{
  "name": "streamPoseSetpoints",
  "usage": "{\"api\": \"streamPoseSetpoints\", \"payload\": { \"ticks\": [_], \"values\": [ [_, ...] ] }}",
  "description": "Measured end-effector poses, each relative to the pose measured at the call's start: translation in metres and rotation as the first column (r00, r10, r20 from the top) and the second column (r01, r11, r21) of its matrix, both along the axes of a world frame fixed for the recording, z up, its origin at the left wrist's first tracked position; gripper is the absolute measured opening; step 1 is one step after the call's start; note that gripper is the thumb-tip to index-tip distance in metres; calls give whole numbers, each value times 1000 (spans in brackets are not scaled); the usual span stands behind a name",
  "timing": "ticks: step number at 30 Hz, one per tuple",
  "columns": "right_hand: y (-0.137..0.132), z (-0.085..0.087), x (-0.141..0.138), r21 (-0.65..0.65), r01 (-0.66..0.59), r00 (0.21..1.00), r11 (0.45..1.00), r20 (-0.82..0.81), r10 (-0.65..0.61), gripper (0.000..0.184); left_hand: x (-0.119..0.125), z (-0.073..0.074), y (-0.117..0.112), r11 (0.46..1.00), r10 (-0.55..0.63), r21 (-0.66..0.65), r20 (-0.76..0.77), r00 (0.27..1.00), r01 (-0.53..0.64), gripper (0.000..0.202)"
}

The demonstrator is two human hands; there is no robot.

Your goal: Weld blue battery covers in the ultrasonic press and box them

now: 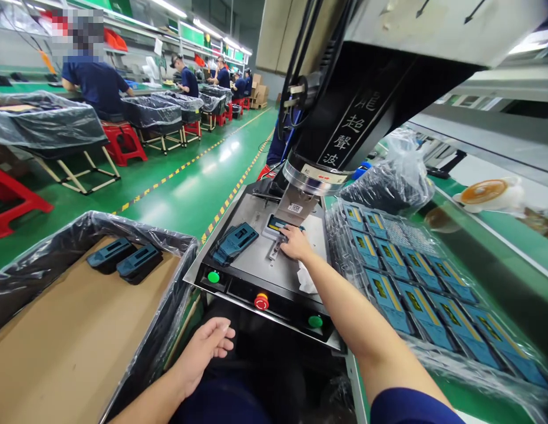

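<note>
My right hand [296, 242] reaches under the press head, its fingers on the near edge of a teal and black plastic housing [274, 224] with a yellow strip. That housing sits at the fixture below the metal welding horn [295, 203]; my fingers partly cover it. My left hand [210, 346] hangs before the machine's front panel, fingers loosely curled together, with nothing visible in them. A small stack of teal housings [235, 241] lies on the left of the metal machine bed [256, 259]. A white cloth or paper [306, 279] lies near my right wrist.
Green buttons [213, 277] and a red emergency stop [261, 301] line the front panel. At left, a plastic-lined bin [48, 330] holds two housings [139, 262]. Clear trays [375, 280] with several housings stand at right. Co-workers sit along a far bench.
</note>
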State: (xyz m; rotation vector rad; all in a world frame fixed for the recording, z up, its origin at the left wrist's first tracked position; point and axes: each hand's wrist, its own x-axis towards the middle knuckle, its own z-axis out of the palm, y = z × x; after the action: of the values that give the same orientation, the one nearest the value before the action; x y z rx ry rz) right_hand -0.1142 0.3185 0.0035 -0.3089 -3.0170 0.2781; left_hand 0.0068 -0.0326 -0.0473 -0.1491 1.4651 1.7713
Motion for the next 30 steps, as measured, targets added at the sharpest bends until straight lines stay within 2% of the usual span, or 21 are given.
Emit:
{"api": "streamPoseSetpoints", "payload": {
  "ticks": [5, 7, 9, 11, 12, 14, 16, 18, 21, 24, 27, 30],
  "values": [
    [-9, 5, 15, -31, 14, 999, 999, -36, -15, 61, -17, 20, 8, 1000, -25, -17, -197, 980, 22, 45],
    [-19, 8, 35, -62, 15, 989, 998, -146, -24, 58, -26, 20, 6, 998, -8, -60, -307, 952, -11, 43],
    [-34, 10, 65, -128, -18, 956, 992, -292, -20, 47, -34, 13, 2, 988, 13, -132, -427, 904, -76, 41],
    [-51, 11, 103, -216, -67, 939, 974, -344, -11, 31, -40, 2, -3, 966, 10, -210, -559, 829, -153, 42],
    [-60, 10, 122, -266, -70, 954, 962, -300, -13, 24, -42, -4, -5, 951, -10, -247, -628, 778, -188, 44],
    [-74, 3, 160, -318, -31, 981, 948, -193, -33, 26, -44, -13, -7, 915, -89, -324, -746, 660, -243, 48],
    [-81, -9, 191, -321, 45, 981, 946, -164, -102, 33, -44, -18, -7, 883, -191, -388, -810, 555, -262, 51],
    [-81, -25, 213, -310, 120, 964, 943, -192, -186, 35, -42, -19, -3, 864, -276, -440, -819, 503, -244, 54],
    [-74, -50, 229, -285, 162, 929, 945, -278, -243, 30, -40, -20, 6, 851, -356, -487, -810, 467, -196, 58],
    [-69, -69, 231, -212, 124, 901, 969, -386, -199, 25, -40, -22, 13, 824, -412, -530, -803, 431, -200, 59],
    [-70, -77, 229, -128, 103, 892, 986, -426, -149, 22, -42, -23, 16, 801, -451, -563, -791, 414, -203, 57],
    [-72, -78, 227, -110, 106, 886, 988, -440, -144, 19, -44, -26, 16, 785, -460, -572, -795, 395, -237, 52]
  ]
}}
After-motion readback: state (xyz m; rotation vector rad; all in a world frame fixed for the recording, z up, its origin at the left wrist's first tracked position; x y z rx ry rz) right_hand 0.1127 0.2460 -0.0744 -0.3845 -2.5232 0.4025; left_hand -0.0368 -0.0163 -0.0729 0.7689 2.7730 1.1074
